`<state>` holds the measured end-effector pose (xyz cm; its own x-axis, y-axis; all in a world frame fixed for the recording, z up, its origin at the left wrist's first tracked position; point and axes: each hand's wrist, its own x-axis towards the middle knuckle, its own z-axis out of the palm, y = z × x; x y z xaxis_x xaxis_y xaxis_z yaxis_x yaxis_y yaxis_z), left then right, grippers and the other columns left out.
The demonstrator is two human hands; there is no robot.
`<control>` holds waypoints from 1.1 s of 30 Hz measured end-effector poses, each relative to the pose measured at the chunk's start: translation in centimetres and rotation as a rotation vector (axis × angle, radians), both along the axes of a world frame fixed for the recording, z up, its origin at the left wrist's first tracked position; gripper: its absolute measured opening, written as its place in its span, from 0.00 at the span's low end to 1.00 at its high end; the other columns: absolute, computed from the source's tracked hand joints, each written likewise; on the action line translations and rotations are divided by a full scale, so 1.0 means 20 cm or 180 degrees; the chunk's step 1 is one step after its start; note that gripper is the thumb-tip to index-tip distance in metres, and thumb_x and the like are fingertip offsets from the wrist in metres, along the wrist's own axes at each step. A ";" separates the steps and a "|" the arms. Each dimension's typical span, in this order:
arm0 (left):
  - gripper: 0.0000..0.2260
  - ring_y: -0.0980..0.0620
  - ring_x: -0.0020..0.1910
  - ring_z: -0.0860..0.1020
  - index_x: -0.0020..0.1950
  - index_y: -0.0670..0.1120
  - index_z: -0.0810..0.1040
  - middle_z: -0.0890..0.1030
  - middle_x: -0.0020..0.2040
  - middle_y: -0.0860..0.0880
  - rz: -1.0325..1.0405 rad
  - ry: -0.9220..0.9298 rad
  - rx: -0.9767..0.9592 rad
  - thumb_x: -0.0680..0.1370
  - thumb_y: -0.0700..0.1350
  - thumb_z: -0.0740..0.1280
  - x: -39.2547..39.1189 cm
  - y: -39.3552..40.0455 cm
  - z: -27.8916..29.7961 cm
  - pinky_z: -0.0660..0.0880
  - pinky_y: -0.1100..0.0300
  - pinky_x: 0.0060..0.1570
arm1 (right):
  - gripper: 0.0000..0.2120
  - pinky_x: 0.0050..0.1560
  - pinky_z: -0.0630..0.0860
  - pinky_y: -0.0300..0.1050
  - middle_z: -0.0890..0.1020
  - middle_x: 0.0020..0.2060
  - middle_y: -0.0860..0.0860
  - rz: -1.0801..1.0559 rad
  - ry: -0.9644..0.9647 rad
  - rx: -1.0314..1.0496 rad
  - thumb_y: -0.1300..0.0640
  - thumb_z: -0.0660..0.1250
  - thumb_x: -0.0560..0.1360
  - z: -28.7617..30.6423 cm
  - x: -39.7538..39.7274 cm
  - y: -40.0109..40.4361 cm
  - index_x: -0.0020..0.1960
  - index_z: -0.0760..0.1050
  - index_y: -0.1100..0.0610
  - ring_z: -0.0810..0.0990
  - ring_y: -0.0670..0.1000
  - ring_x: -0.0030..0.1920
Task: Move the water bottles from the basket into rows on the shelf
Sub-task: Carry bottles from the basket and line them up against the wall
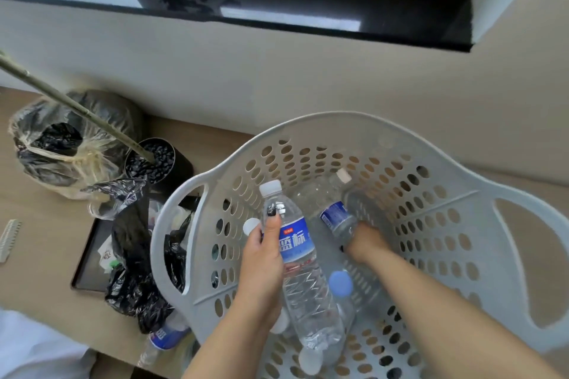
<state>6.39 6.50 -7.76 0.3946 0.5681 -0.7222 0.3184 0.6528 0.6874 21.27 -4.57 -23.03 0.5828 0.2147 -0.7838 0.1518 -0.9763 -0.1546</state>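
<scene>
A pale grey perforated basket (437,194) fills the lower right, with several clear water bottles inside. My left hand (261,258) grips a blue-labelled bottle (300,258) with a white cap, lifted above the others and tilted cap-away. My right hand (365,241) reaches deep into the basket and grips the base end of a second blue-labelled bottle (335,215) lying on its side. A blue-capped bottle (340,283) stands between my forearms. The black shelf recess (308,9) runs along the top of the view.
A black pot (154,160) of dark pebbles with a slanted stem stands left of the basket, beside a tied clear bag (52,144). Black plastic bags (132,255) lie over a dark tray. One bottle (161,340) lies outside the basket on the floor.
</scene>
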 end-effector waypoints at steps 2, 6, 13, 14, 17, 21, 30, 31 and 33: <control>0.27 0.38 0.54 0.82 0.62 0.44 0.76 0.84 0.53 0.38 0.0189 -0.0060 -0.0123 0.71 0.61 0.65 -0.01 0.00 0.09 0.75 0.37 0.59 | 0.19 0.49 0.74 0.42 0.78 0.55 0.55 -0.0125 0.0342 -0.0118 0.53 0.66 0.75 0.12 -0.02 -0.04 0.64 0.73 0.59 0.79 0.55 0.56; 0.28 0.33 0.57 0.79 0.63 0.41 0.75 0.82 0.55 0.35 0.0358 -0.0155 -0.0212 0.70 0.59 0.66 -0.03 0.01 0.28 0.72 0.33 0.60 | 0.11 0.49 0.70 0.43 0.77 0.51 0.57 -0.0540 0.0789 -0.0015 0.56 0.60 0.80 0.45 -0.04 -0.11 0.60 0.71 0.60 0.75 0.54 0.54; 0.21 0.39 0.51 0.81 0.62 0.40 0.76 0.84 0.52 0.38 0.0326 -0.0178 -0.0054 0.77 0.54 0.64 -0.02 -0.04 0.61 0.74 0.37 0.60 | 0.17 0.40 0.72 0.42 0.78 0.44 0.53 -0.1373 0.0971 0.0624 0.53 0.68 0.76 0.90 -0.09 -0.26 0.59 0.73 0.63 0.77 0.52 0.41; 0.22 0.39 0.51 0.81 0.62 0.41 0.76 0.84 0.53 0.37 0.0352 -0.0198 -0.0028 0.76 0.55 0.65 -0.03 -0.06 0.66 0.74 0.37 0.60 | 0.13 0.38 0.73 0.42 0.78 0.42 0.53 -0.1437 0.1025 0.0742 0.54 0.68 0.77 1.00 -0.11 -0.28 0.56 0.73 0.62 0.77 0.50 0.39; 0.26 0.40 0.50 0.82 0.64 0.42 0.74 0.83 0.54 0.38 0.0452 -0.0293 0.0018 0.73 0.57 0.66 -0.05 -0.12 0.80 0.76 0.39 0.57 | 0.12 0.48 0.79 0.48 0.82 0.47 0.56 -0.1660 0.1205 0.1241 0.57 0.69 0.75 1.20 -0.14 -0.33 0.57 0.76 0.59 0.81 0.54 0.44; 0.27 0.45 0.43 0.83 0.64 0.43 0.74 0.84 0.50 0.41 0.0665 -0.0566 -0.0055 0.70 0.57 0.66 -0.10 -0.20 0.97 0.79 0.46 0.47 | 0.13 0.50 0.80 0.52 0.83 0.50 0.52 -0.1546 0.1468 0.1776 0.54 0.69 0.75 1.51 -0.19 -0.43 0.59 0.75 0.54 0.83 0.52 0.47; 0.23 0.43 0.41 0.83 0.57 0.44 0.78 0.83 0.48 0.40 0.0790 -0.1221 -0.0048 0.71 0.59 0.64 -0.21 -0.37 1.31 0.82 0.46 0.39 | 0.23 0.51 0.78 0.55 0.84 0.46 0.54 -0.1557 0.1872 0.2969 0.52 0.75 0.68 2.10 -0.28 -0.74 0.62 0.78 0.53 0.80 0.54 0.45; 0.21 0.42 0.42 0.83 0.55 0.44 0.78 0.83 0.47 0.40 0.0725 -0.1262 0.0005 0.72 0.59 0.64 -0.21 -0.39 1.35 0.81 0.45 0.41 | 0.23 0.52 0.78 0.57 0.84 0.48 0.55 -0.1564 0.1945 0.3069 0.52 0.77 0.67 2.14 -0.29 -0.77 0.61 0.78 0.53 0.80 0.55 0.46; 0.18 0.42 0.42 0.82 0.52 0.45 0.78 0.84 0.44 0.41 0.0582 -0.1341 0.0103 0.74 0.58 0.64 -0.22 -0.42 1.42 0.80 0.45 0.43 | 0.27 0.52 0.78 0.57 0.83 0.50 0.57 -0.1544 0.2066 0.3272 0.49 0.80 0.63 2.22 -0.30 -0.82 0.59 0.80 0.53 0.79 0.57 0.47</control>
